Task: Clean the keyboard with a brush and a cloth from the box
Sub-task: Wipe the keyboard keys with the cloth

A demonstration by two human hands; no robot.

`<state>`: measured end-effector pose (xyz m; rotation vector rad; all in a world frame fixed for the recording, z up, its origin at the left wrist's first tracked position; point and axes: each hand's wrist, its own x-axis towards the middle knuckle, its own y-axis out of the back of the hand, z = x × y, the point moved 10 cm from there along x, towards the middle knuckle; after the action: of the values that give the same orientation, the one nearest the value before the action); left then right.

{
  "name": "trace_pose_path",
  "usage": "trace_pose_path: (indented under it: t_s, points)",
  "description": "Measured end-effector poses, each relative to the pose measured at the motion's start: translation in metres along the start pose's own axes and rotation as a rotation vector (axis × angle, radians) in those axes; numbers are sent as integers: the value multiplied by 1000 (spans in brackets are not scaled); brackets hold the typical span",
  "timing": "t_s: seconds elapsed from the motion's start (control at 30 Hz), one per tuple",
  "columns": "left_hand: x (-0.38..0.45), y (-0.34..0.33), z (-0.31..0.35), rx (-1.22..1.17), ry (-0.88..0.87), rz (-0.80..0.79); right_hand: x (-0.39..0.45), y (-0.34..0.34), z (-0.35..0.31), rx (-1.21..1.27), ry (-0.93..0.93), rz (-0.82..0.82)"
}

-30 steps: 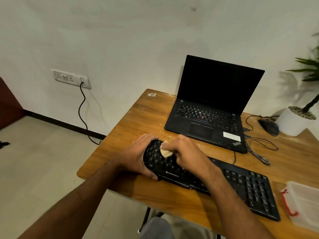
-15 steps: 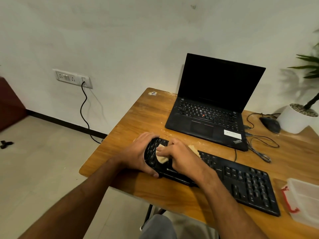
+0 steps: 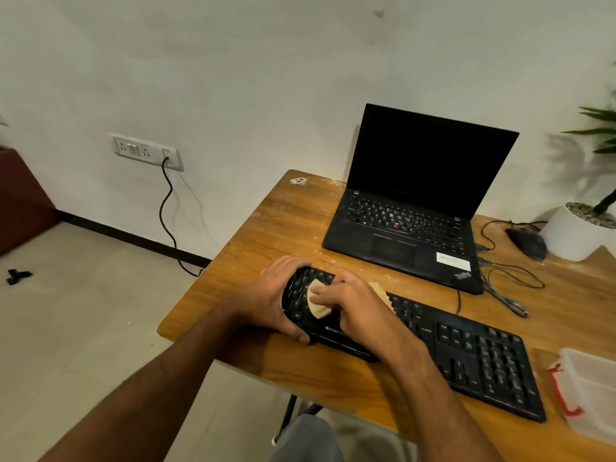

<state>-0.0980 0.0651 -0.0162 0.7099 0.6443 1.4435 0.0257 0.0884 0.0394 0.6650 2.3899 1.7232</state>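
Note:
A black keyboard [image 3: 466, 355] lies slanted along the front of the wooden table [image 3: 286, 221]. My left hand [image 3: 273, 295] grips its left end, thumb on the front edge. My right hand [image 3: 353, 301] presses a beige cloth [image 3: 316, 303] flat onto the keys at the left end; a corner of the cloth shows behind the hand. A clear plastic box [image 3: 590, 391] with a red latch stands at the table's right edge. No brush is in view.
An open black laptop [image 3: 410, 225] sits behind the keyboard. A black mouse [image 3: 526, 243], loose cables [image 3: 506, 285] and a white plant pot [image 3: 576, 235] are at the back right. A wall socket with a black cord is to the left.
My right hand has slid the cloth a little toward the keyboard's front-left keys. The left hand stays on the keyboard's end. The camera has shifted slightly.

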Motion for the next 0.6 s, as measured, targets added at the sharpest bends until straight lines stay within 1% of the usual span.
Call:
trace_pose_path:
  t_s: [0.07, 0.17, 0.2, 0.3, 0.33, 0.43, 0.53, 0.6]
  points:
    - [1, 0, 0, 11, -2, 2, -13, 5, 12, 6, -39, 14]
    - [2, 0, -2, 12, -4, -1, -31, 14, 31, -3, -107, -79]
    - [2, -1, -2, 11, -3, -1, -31, 17, 34, -27, -118, -74]
    - [2, -1, -2, 12, -5, 2, -13, 23, 21, -30, -83, 30]
    - [1, -1, -1, 13, -6, 3, -6, 17, 11, -10, -50, 31]
    - [2, 0, -3, 19, -6, 9, 3, -6, -12, 3, 33, -11]
    - [2, -1, -5, 25, 4, 1, -13, -1, 1, 23, -25, -25]
    - [2, 0, -6, 28, 8, 1, -27, 6, 13, 18, -67, -92]
